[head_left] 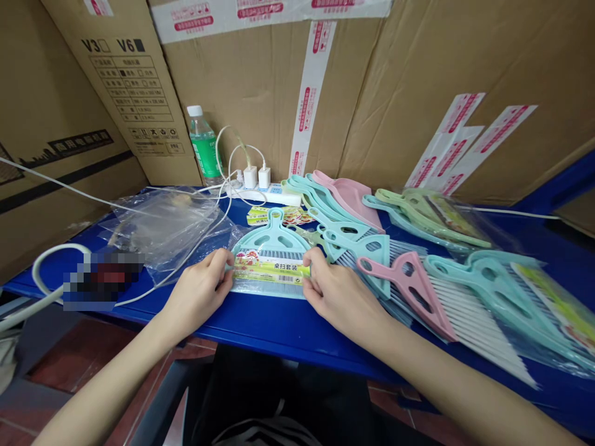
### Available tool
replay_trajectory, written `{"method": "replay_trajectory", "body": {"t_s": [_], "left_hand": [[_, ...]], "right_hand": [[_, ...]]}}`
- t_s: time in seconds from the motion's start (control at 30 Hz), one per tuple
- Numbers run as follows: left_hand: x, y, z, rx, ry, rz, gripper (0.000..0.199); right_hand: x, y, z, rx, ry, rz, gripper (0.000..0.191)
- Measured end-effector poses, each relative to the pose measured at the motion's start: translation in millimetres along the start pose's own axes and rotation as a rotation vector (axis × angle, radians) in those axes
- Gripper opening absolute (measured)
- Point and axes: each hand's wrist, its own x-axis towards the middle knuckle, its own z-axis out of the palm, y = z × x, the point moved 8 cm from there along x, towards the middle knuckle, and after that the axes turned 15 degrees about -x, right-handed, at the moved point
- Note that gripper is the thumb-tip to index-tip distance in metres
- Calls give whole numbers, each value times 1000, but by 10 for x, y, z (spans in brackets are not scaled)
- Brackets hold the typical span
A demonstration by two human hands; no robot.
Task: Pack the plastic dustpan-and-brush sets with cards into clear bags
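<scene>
A left hand is pinching one edge of a bagged mint-green dustpan set as a right hand, fingers curled, is gripping the opposite edge, the set lying flat on a blue counter at lower centre of the frame. Loose pink and mint brushes are fanning out to the right, a crumpled plastic bag is lying to the left, and a white power strip is sitting behind.
</scene>
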Motion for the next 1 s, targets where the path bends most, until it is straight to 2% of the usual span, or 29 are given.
{"method": "replay_trajectory", "body": {"t_s": [0.33,0.6,0.87,1.0], "left_hand": [[-29,33,-29,47,49,46,8],[-50,32,-36,92,65,61,8],[-51,202,-72,267,127,220,25],[-81,249,-43,255,82,323,27]], "right_hand": [[20,6,21,-46,-44,31,22],[23,4,12,-56,-29,20,21],[34,6,20,-88,-104,49,23],[29,41,43,-51,-136,56,25]]}}
